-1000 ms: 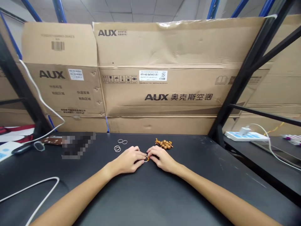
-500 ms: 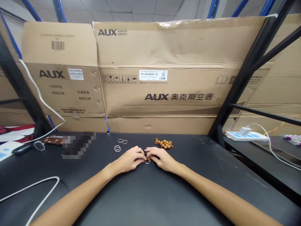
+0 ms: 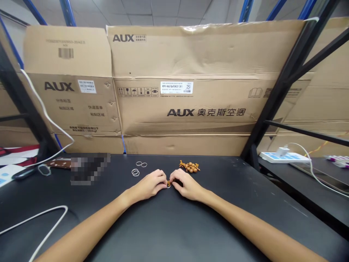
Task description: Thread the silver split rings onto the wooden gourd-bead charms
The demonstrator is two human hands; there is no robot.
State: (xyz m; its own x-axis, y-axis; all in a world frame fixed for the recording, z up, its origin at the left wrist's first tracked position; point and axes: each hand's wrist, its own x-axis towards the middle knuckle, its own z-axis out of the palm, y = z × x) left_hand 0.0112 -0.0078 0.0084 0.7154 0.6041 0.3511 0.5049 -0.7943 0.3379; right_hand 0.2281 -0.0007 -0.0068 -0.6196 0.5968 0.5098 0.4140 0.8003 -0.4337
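Note:
My left hand (image 3: pixel 153 185) pinches a small silver ring (image 3: pixel 169 187) between thumb and fingertips, just above the black table. A little orange-brown piece (image 3: pixel 168 182) passes through or lies against the ring; its kind is too small to make out. From the other side, the curled fingers of my right hand (image 3: pixel 187 184) meet that piece, and the fingertips partly hide it. Behind my right hand lies a bunch of brown round beads with orange-brown cord (image 3: pixel 192 167). Several loose silver rings (image 3: pixel 135 172) rest on the table beyond my left hand.
Cardboard boxes (image 3: pixel 180 58) stand along the back of the black table (image 3: pixel 174 229). A white cable (image 3: pixel 51 214) lies at the left. Black shelf posts (image 3: pixel 275 98) rise at both sides. A white power strip (image 3: pixel 283 157) sits at the right.
The right fingers have shifted slightly and curled in closer around the orange-brown piece. The ring has turned a little in the left fingers. The beads and loose rings stay put.

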